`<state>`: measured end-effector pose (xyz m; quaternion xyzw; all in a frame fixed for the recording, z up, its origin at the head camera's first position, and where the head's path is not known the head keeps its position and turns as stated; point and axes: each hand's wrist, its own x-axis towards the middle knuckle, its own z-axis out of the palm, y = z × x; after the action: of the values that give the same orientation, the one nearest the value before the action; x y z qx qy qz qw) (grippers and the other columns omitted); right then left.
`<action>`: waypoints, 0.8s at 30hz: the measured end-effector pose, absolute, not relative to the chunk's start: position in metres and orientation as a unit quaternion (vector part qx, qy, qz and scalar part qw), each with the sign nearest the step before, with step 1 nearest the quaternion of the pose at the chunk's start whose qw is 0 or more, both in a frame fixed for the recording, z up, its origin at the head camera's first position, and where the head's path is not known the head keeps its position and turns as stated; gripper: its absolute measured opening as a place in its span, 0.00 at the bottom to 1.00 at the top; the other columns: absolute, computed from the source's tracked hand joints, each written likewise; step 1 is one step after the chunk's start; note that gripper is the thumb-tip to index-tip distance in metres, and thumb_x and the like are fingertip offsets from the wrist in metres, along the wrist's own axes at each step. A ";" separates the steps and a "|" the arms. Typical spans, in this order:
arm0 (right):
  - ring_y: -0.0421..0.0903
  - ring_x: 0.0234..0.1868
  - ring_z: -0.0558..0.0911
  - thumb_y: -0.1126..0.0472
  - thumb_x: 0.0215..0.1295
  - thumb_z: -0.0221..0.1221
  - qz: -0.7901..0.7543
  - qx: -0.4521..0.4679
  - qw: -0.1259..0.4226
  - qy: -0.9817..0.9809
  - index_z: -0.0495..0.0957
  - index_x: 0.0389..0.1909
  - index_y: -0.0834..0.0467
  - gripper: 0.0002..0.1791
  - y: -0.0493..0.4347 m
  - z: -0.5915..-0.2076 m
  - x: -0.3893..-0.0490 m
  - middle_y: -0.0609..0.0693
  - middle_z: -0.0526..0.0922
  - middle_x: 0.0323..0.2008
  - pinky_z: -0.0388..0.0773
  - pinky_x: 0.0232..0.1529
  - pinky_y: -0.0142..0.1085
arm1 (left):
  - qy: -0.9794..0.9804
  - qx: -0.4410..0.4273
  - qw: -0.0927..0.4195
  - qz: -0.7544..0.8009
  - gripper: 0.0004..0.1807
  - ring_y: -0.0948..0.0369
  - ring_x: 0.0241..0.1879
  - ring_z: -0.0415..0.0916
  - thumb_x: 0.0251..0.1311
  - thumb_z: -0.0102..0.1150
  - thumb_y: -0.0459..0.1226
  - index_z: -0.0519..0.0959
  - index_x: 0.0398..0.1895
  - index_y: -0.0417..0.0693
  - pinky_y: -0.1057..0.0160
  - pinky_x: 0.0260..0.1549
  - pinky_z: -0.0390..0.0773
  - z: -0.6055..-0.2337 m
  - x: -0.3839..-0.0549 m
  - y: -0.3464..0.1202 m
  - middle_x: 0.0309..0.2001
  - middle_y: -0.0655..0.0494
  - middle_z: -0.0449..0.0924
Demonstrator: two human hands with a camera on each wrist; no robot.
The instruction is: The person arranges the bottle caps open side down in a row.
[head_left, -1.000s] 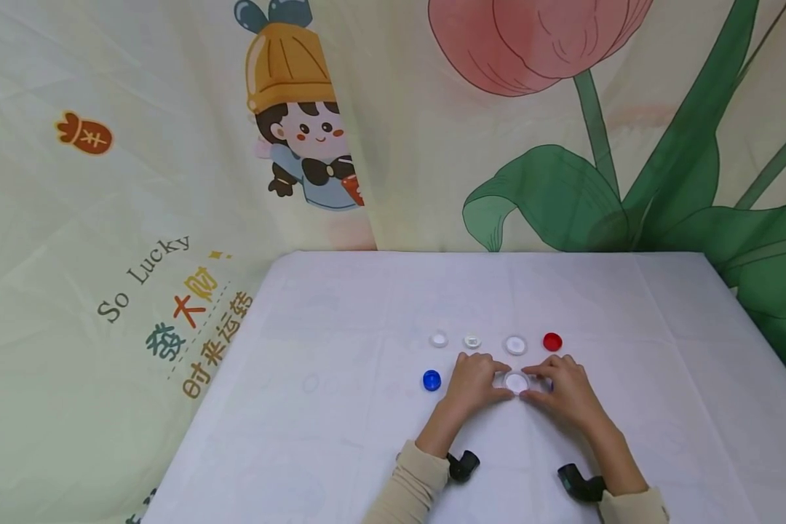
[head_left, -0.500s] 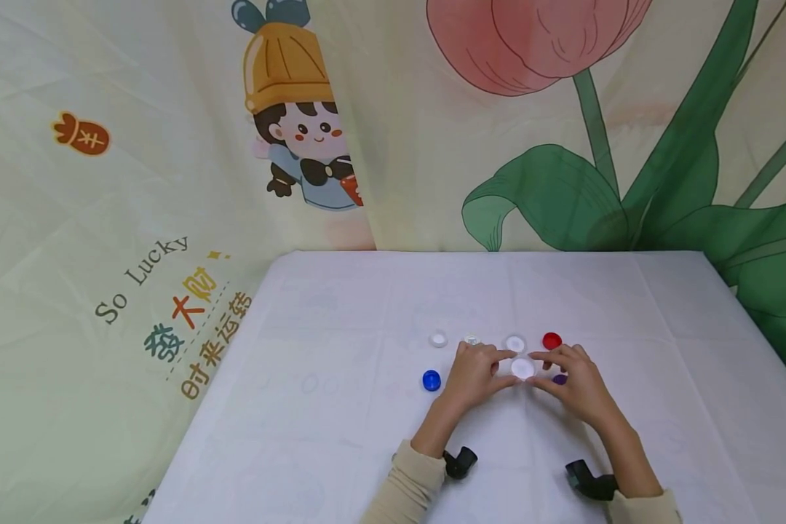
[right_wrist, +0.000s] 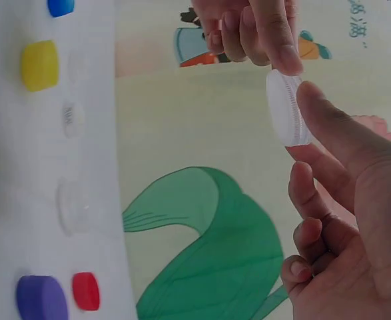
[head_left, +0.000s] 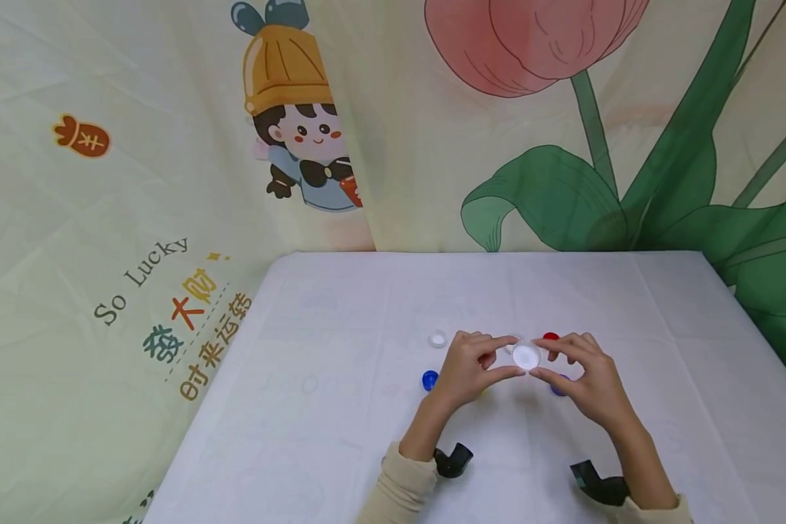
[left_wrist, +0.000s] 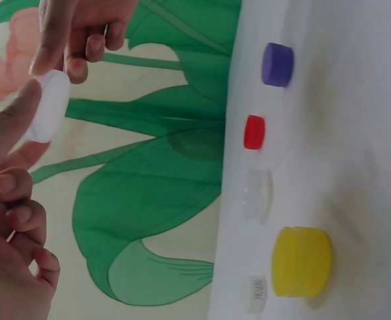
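Both hands pinch a round white bottle cap (head_left: pixel 526 356) from opposite sides, raised above the table. My left hand (head_left: pixel 466 370) has thumb and forefinger at its left rim; my right hand (head_left: pixel 589 375) holds the right rim the same way. In the right wrist view the cap (right_wrist: pixel 288 110) is tilted on edge, and fine ridges run round its side. The other fingers of each hand are bent and touch nothing. Below the hands stand a yellow cap (left_wrist: pixel 302 262) and a purple cap (left_wrist: pixel 278 65), both mostly hidden in the head view.
More caps stand on the white-covered table (head_left: pixel 340 437): blue (head_left: pixel 429 380), red (left_wrist: pixel 254 132), a clear wide one (left_wrist: pixel 256 195), a small white one with lettering (left_wrist: pixel 255 295) and a whitish one (head_left: pixel 437 339). A printed curtain (head_left: pixel 406 145) hangs behind the table's far edge.
Both hands have lifted the white cap, moving it up and slightly right in the head view. It now overlaps the clear cap behind, and the right hand partly covers the red one.
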<state>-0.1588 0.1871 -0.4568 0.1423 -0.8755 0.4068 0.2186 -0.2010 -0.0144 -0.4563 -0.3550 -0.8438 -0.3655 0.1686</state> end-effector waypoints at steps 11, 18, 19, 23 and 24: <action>0.35 0.34 0.64 0.62 0.34 0.74 0.418 0.179 0.264 -0.851 0.82 0.40 0.52 0.25 0.181 -0.433 -0.142 0.41 0.75 0.27 0.64 0.31 0.26 | -0.794 -0.387 0.186 -0.431 0.24 0.71 0.20 0.58 0.37 0.72 0.45 0.81 0.42 0.51 0.71 0.30 0.60 -0.440 -0.194 -0.022 0.13 0.63 0.61; 0.34 0.34 0.66 0.61 0.32 0.75 0.411 0.172 0.273 -0.852 0.82 0.39 0.53 0.25 0.181 -0.431 -0.139 0.38 0.74 0.27 0.68 0.30 0.25 | -0.791 -0.388 0.175 -0.440 0.24 0.69 0.20 0.58 0.37 0.72 0.44 0.81 0.42 0.50 0.71 0.29 0.60 -0.440 -0.192 -0.021 0.13 0.62 0.60; 0.34 0.34 0.66 0.61 0.32 0.75 0.411 0.172 0.273 -0.852 0.82 0.39 0.53 0.25 0.182 -0.431 -0.139 0.38 0.74 0.27 0.68 0.30 0.25 | -0.791 -0.387 0.172 -0.443 0.24 0.69 0.20 0.58 0.37 0.72 0.44 0.81 0.42 0.50 0.70 0.29 0.60 -0.440 -0.192 -0.021 0.13 0.62 0.60; 0.34 0.34 0.65 0.62 0.32 0.74 0.413 0.172 0.272 -0.852 0.82 0.38 0.54 0.25 0.182 -0.432 -0.139 0.38 0.74 0.27 0.67 0.30 0.25 | -0.786 -0.377 0.139 -0.470 0.23 0.68 0.20 0.58 0.39 0.71 0.43 0.81 0.44 0.49 0.67 0.27 0.61 -0.439 -0.190 -0.020 0.14 0.60 0.59; 0.34 0.34 0.65 0.62 0.32 0.74 0.413 0.171 0.270 -0.852 0.82 0.38 0.54 0.25 0.182 -0.432 -0.139 0.38 0.74 0.27 0.67 0.30 0.25 | -0.783 -0.372 0.123 -0.483 0.23 0.67 0.20 0.58 0.41 0.70 0.42 0.80 0.44 0.48 0.67 0.26 0.62 -0.438 -0.189 -0.020 0.14 0.60 0.59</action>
<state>-0.1394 0.1824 -0.4320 0.1714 -0.8525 0.4131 0.2705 -0.1889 -0.0200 -0.4383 -0.3719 -0.7833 -0.4826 0.1233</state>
